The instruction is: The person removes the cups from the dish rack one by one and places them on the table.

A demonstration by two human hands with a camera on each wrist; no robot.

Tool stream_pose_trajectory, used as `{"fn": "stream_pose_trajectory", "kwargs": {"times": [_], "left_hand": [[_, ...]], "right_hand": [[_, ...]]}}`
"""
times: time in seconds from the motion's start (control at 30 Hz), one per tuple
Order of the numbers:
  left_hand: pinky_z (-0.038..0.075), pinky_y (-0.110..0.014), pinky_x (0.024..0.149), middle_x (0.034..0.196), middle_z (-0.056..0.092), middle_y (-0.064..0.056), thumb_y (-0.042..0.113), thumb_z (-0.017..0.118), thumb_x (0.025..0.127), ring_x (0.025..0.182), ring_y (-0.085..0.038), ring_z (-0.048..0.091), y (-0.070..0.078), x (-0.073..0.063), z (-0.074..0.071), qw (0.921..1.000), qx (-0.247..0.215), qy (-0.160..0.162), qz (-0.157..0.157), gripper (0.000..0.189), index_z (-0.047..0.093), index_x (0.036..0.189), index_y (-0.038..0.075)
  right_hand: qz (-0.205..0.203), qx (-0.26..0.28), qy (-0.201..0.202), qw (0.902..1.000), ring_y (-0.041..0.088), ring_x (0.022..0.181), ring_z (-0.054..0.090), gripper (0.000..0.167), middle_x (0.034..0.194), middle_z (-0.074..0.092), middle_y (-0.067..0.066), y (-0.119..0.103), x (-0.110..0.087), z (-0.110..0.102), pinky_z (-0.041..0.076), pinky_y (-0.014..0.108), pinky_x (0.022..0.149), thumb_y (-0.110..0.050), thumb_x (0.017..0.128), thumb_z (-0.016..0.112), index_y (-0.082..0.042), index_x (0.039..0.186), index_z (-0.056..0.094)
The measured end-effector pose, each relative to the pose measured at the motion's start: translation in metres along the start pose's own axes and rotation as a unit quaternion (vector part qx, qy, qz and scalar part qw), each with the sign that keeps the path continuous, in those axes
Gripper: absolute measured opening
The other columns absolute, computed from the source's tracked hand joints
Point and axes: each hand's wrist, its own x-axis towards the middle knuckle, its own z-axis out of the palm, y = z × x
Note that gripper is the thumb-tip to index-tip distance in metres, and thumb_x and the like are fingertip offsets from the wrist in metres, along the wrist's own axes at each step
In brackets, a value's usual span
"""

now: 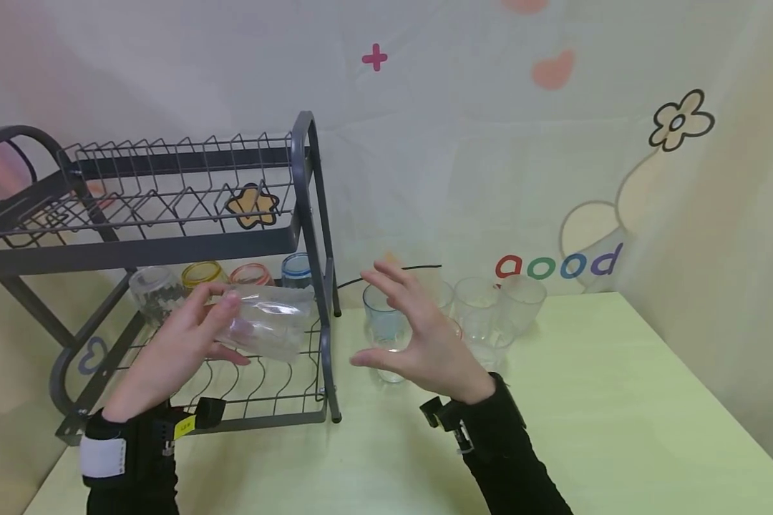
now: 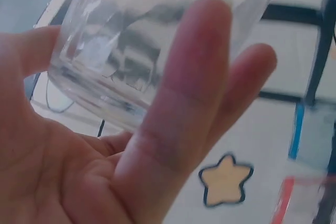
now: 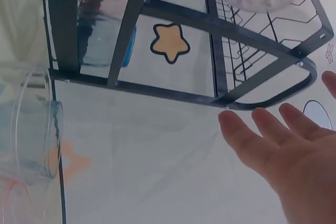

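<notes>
In the head view my left hand (image 1: 183, 340) grips a clear glass (image 1: 273, 322), which lies tilted on its side in front of the rack's lower shelf. Close up in the left wrist view, fingers and thumb wrap around this glass (image 2: 121, 45). My right hand (image 1: 428, 340) is raised in front of the glasses on the table, its fingers spread and thumb apart, holding nothing. Just behind it stands a bluish glass (image 1: 381, 315). In the right wrist view the right hand's (image 3: 299, 156) fingers are extended, with nothing in them.
A dark two-tier dish rack (image 1: 135, 252) stands at the left. Upside-down glasses line its lower shelf: one clear (image 1: 156, 286), others with yellow (image 1: 202, 273), red (image 1: 251, 273) and blue rims (image 1: 296, 268). Several clear glasses (image 1: 522, 307) stand on the green table (image 1: 618, 400).
</notes>
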Motion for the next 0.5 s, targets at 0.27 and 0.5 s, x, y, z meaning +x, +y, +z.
{"fn": "stream_pose_trajectory", "kwargs": {"times": [0.27,0.5], "left_hand": [[0.059,-0.042,0.07,0.127,0.044,-0.027,0.032,0.035,0.108,0.093,-0.034,0.067,0.006,0.009,0.022,0.9981,-0.055,-0.017,0.022,0.04,0.031,0.132,0.001],[0.059,-0.044,0.07,0.127,0.044,-0.027,0.037,0.034,0.107,0.091,-0.037,0.067,0.01,0.015,0.041,0.997,-0.073,-0.021,0.013,0.044,0.031,0.133,0.002]], "right_hand": [[-0.006,0.109,-0.022,0.9937,0.018,0.142,0.025,0.096,0.155,0.025,-0.001,-0.004,0.002,0.009,0.043,0.038,0.102,-0.01,0.072,0.088,-0.012,0.151,0.035],[-0.001,0.122,-0.028,0.9921,0.02,0.14,0.03,0.096,0.155,0.024,-0.001,-0.009,0.003,0.012,0.048,0.037,0.097,-0.01,0.071,0.089,-0.014,0.151,0.035]]}}
